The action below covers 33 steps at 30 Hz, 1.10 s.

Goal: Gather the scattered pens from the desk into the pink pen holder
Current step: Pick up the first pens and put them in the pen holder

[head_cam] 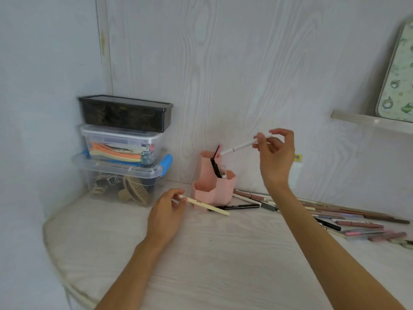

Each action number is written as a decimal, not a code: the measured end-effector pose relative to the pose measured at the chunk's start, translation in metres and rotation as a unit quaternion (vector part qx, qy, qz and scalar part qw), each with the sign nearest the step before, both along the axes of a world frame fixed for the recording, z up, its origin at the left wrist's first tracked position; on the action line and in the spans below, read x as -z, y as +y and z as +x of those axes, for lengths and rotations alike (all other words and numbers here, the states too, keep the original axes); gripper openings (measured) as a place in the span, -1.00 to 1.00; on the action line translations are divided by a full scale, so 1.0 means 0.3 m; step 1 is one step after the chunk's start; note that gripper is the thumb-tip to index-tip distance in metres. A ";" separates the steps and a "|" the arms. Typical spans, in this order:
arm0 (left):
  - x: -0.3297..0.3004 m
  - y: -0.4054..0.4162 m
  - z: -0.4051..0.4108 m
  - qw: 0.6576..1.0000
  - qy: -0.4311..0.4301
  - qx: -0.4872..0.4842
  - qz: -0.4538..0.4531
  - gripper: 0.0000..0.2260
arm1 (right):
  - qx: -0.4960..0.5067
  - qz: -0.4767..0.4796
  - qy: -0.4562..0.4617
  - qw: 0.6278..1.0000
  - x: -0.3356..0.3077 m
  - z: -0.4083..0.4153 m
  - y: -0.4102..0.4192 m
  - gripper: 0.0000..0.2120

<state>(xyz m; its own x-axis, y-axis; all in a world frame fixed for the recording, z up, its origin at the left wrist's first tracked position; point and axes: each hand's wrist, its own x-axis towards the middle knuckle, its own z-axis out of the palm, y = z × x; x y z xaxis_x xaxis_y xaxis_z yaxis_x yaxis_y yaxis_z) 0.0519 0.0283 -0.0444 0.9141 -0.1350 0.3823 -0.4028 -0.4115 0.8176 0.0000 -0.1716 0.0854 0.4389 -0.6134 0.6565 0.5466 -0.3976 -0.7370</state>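
1. At the far left, three boxes sit in a stack in the corner of the tabletop (201,253). The bottom one is a clear box (116,182) with a blue clip on its side. A smaller clear box (121,143) with orange things inside sits on it. A dark box (125,113) sits on top.
2. Next comes the left hand (166,217). It is low, just over the tabletop. Its fingers curl around one end of a cream pen (206,205) and pinch it. The pen points to the right, and its far end lies in front of the pink holder.
3. The pink pen holder (214,186) stands by the back wall, near the middle. It has three cups joined together, one tall, one middle, one low. A black pen (215,167) leans in it, with some other thin things that are too small to make out.
4. A black marker (239,206) lies flat on the tabletop, just in front of the holder.
5. The right hand (276,153) is up in the air, to the right of the holder and higher than it. The thumb and fingers pinch a white pen (242,145) at one end. The other end points down and left, close above the tall cup.
6. On the right, a heap of pens (348,220) lies spread on the tabletop. They are pink, brown, white and black.
7. At the far right, a small shelf (362,120) sticks out from the wall. A green patterned board (397,86) leans on it.
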 end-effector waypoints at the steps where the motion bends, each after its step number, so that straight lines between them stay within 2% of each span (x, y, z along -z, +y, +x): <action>1: 0.001 0.000 0.000 1.000 0.002 -0.004 0.002 -0.80 | 0.010 -0.037 0.009 0.999 -0.011 0.025 0.017 -0.81; 6: -0.009 0.000 -0.010 1.000 0.016 -0.013 -0.017 -0.74 | 0.029 -0.233 0.106 0.966 -0.026 0.127 0.098 -0.84; 10: -0.013 0.003 -0.020 1.000 0.009 -0.012 -0.027 -0.81 | 0.064 -0.370 0.241 0.895 0.001 0.183 0.089 -0.84; 13: -0.014 0.002 -0.022 1.000 0.007 -0.006 -0.026 -0.85 | 0.047 -0.441 0.308 0.842 0.031 0.198 0.027 -0.71; 15: -0.013 0.002 -0.021 1.000 0.005 -0.007 -0.025 -0.86 | 0.027 -0.438 0.318 0.841 0.050 0.183 -0.020 -0.73; 18: -0.017 -0.002 -0.022 0.999 -0.007 -0.009 -0.030 -0.85 | 0.023 -0.334 0.257 0.907 0.117 0.112 -0.087 -0.79; 19: -0.020 -0.003 -0.023 0.999 -0.016 -0.011 -0.037 -0.86 | 0.034 -0.308 0.252 0.917 0.153 0.081 -0.110 -0.82; 22: -0.033 -0.002 -0.035 0.995 -0.069 -0.014 -0.067 -0.86 | 0.061 -0.320 0.311 0.893 0.293 -0.012 -0.170 -0.82; 27: -0.057 -0.001 -0.065 0.985 -0.138 -0.047 -0.095 -0.82 | 0.061 -0.406 0.411 0.814 0.415 -0.073 -0.190 -0.74; 30: -0.073 -0.010 -0.087 0.975 -0.184 -0.055 -0.114 -0.82 | 0.049 -0.397 0.397 0.826 0.414 -0.083 -0.183 -0.84; 33: -0.117 -0.018 -0.099 0.950 -0.230 -0.077 -0.197 -0.82 | 0.045 -0.392 0.385 0.834 0.411 -0.098 -0.191 -0.88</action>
